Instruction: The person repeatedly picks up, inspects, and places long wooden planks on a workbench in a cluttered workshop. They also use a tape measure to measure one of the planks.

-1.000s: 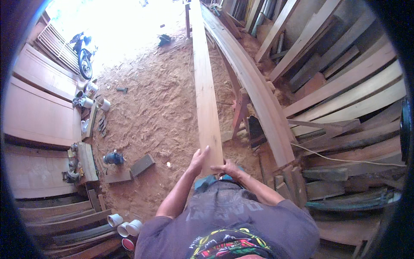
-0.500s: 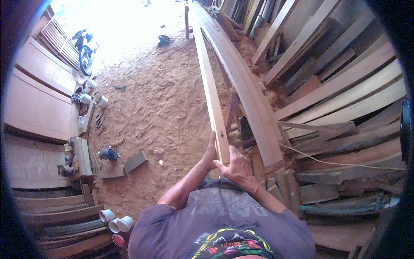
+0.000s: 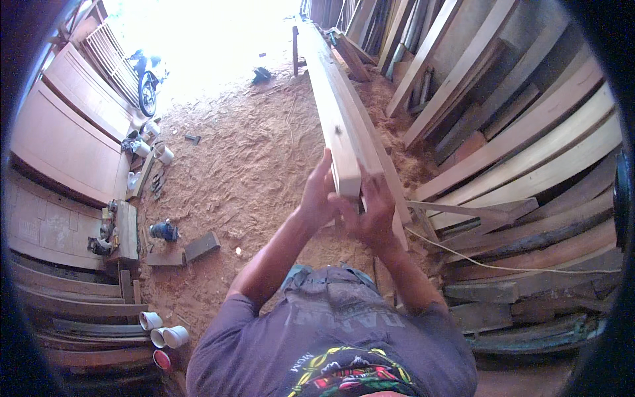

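A long pale wooden plank [image 3: 336, 142], with a dark knot near its near end, runs away from me toward the bright far side. My left hand [image 3: 320, 190] holds that near end from its left edge, fingers pointing forward along the wood. Across from it, my right hand [image 3: 372, 210] grips the right corner of the same end, its thumb turned toward the left hand. Beneath and to the right lies a wider wooden board [image 3: 390, 173], partly covered by the plank. Fingers under the plank are hidden.
Timber pieces [image 3: 522, 132] lean and lie stacked along the right. On the shavings-covered floor [image 3: 225, 172] are a blue power tool [image 3: 164, 230], a wood block [image 3: 201, 247] and a hammer [image 3: 192, 139]. White cups [image 3: 175, 337], door panels [image 3: 73, 145] and a motorcycle [image 3: 147, 92] stand left.
The plank's near end has moved forward, away from my body, and now overlaps the wider board. Both hands have gone with it, and my arms are stretched farther out.
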### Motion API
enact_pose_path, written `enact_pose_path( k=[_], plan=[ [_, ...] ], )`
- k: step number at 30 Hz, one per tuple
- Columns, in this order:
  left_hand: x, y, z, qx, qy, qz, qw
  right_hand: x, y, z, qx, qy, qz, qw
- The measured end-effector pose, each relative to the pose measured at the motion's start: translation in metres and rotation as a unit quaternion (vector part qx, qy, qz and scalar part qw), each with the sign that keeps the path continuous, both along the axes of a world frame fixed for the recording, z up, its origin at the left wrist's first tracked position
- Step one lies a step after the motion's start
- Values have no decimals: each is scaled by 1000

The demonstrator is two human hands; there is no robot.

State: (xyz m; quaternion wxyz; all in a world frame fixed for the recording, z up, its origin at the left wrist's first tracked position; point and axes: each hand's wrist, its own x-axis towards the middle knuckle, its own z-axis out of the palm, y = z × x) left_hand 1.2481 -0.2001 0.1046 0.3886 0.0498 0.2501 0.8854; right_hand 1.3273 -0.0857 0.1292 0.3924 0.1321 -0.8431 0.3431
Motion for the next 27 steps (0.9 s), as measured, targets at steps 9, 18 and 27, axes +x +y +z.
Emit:
enact_pose_path(
  k=[9, 18, 27],
  plan=[
    [-31, 35, 73, 65, 144, 21, 987, -39, 30, 69, -41, 122, 11, 992],
    [-27, 55, 99, 19, 160, 76, 984, -47, 46, 87, -50, 160, 8, 986],
    [-30, 58, 113, 52, 208, 78, 974, -51, 44, 99, -98, 133, 22, 986]
  ],
)
